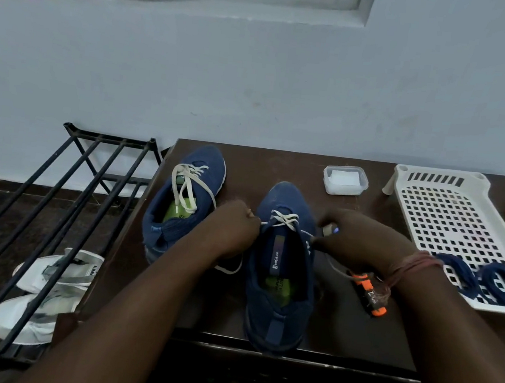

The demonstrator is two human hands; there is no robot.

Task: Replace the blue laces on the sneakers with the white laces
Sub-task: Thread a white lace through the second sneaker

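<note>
Dark bench (339,331) against a pale wall, black shoe rack (57,202) to the left with a white pair (47,291) under its bars. White perforated tray (447,224) at the right end, holding the removed blue laces (491,279) in loose coils. Left sneaker (181,202) set back, already threaded in white, ends lying slack. Right sneaker (280,266) near the front edge, white lace (284,219) crossed through only the lowest eyelets. Left hand (235,227) curled, pinching one lace end beside the eyelets; right hand (361,240) curled on the other end, pulling outward. Orange-and-black lighter (371,296) under the right wrist; small lidded box (345,180) behind. Risks, as a judgement: uneven pull leaving one end short, a skipped eyelet, or the shoe dragged off the bench edge by a hard tug.
</note>
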